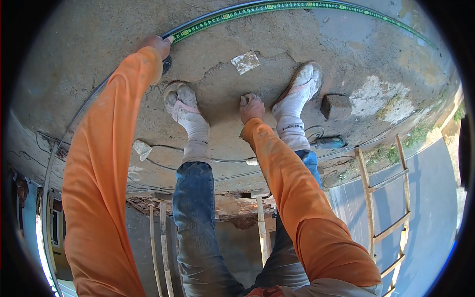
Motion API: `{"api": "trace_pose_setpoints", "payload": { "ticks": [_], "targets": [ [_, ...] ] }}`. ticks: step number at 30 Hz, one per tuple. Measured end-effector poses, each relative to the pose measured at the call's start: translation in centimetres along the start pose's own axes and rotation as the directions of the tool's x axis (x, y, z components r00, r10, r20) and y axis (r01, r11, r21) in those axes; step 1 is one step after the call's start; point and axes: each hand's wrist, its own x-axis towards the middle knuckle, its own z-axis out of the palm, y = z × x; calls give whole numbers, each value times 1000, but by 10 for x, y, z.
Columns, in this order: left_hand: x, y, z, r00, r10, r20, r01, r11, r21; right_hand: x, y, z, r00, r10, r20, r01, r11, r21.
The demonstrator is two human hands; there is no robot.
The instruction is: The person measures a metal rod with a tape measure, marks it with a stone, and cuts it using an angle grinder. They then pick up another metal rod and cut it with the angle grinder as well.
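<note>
Gripping the measuring tape (277, 7) at 11 o'clock, left hand (156, 45), fingers closed on it; tape arcs toward 2 o'clock. Right hand (251, 106), centre, rests on concrete slab (99, 39); finger spread hard to tell.

On the concrete slab (74, 54) lie an angle grinder (327, 143) and a stone (335, 106); a wooden ladder (387, 198) leans beside.

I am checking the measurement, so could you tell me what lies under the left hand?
The left hand covers the end of the green tape measure on the concrete slab; the tip itself is hidden.
</note>
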Motion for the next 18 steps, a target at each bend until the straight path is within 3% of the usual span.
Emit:
{"api": "trace_pose_setpoints", "payload": {
  "ticks": [2, 3, 5, 8, 12, 14, 18],
  "targets": [
    [1, 1, -2, 1000, -2, 12, 2, 1000, -3, 7, 1, -4, 972, -154, -176, 178, 975, 135],
    [0, 0, -1, 1000, -15, 12, 15, 1000, -17, 12, -5, -15, 971, -157, -179, 181, 975, 128],
    [2, 0, 0, 1000, -28, 12, 28, 999, -38, 35, -41, -59, 904, -214, -371, 335, 893, 301],
    [4, 0, 2, 1000, -31, -1, 30, 999, -37, 73, -98, -132, 854, -175, -490, 410, 807, 426],
    [5, 1, 1, 999, -31, 17, 31, 1000, 3, 126, -134, -178, 825, -241, -511, 459, 813, 358],
    [6, 0, 2, 999, -34, 14, 34, 999, 10, 152, -137, -185, 712, -474, -519, 526, 849, -54],
    [8, -1, 3, 999, -47, 18, 47, 999, -24, 170, -142, -196, 788, -485, -379, 493, 866, -85]
  ]
}}
